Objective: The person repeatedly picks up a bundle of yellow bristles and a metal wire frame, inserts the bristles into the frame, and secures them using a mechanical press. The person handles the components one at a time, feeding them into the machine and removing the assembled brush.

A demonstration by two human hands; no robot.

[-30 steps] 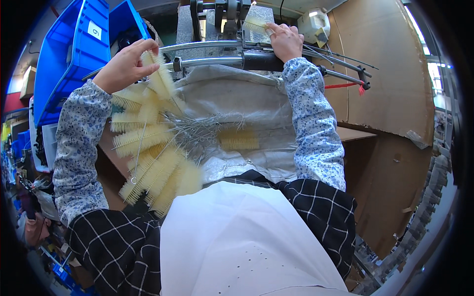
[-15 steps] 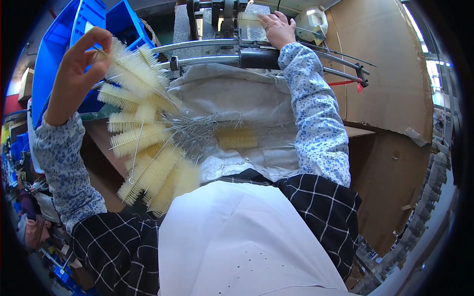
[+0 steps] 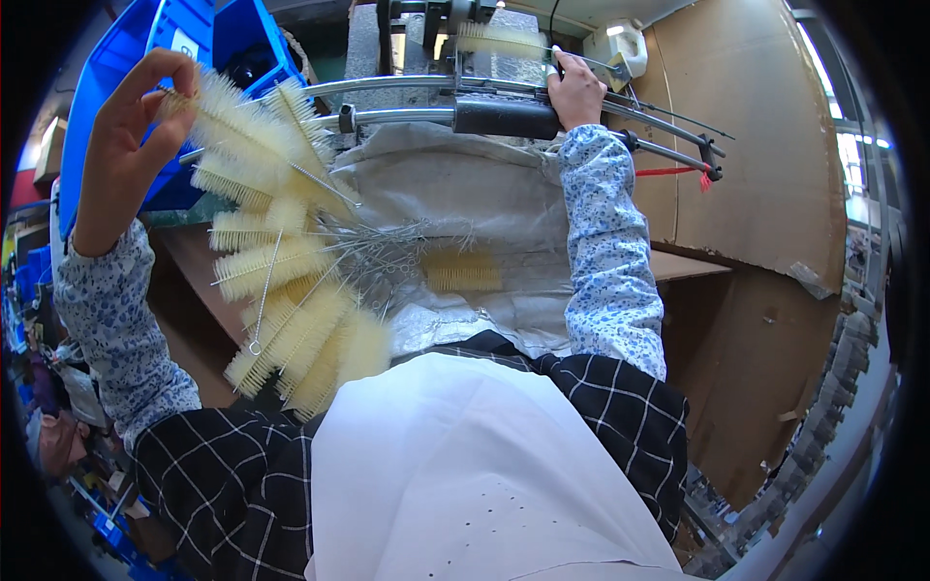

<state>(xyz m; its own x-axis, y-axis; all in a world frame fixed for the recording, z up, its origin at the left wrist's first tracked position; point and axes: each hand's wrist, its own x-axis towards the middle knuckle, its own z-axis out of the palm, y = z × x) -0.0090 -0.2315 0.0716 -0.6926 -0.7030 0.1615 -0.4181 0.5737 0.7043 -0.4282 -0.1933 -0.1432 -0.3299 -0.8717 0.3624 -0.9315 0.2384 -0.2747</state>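
Okay, a grey sheet spreads below the machine's metal rails, top edge close under them, bottom edge at the person's waist. Its left edge carries the brush pile: pale yellow bristle heads fanned outward past that edge, wire stems bunched toward the middle. One loose brush lies near the sheet's bottom edge, right of the stems. Room to move: between the forearms, over the sheet's upper middle and right; left side is tighter, blue bins standing close behind the left hand. Cardboard panel bounds the right side, well apart from the right hand. Left hand is raised off the sheet's upper left corner, thumb and fingers pinched on the bristle tip of the held brush; no gap visible at the pinch. That brush slants down right, looped wire end over the sheet's upper left part, other bristles right beside it. Right hand is up at the rails, beyond the sheet's top edge, fingers bunched, just at the right end of the mounted brush, which lies level across the machine; grip on brush or fixture, cannot tell. Black sleeve sits on the front rail, just left of the right wrist. White container behind, right of that hand.
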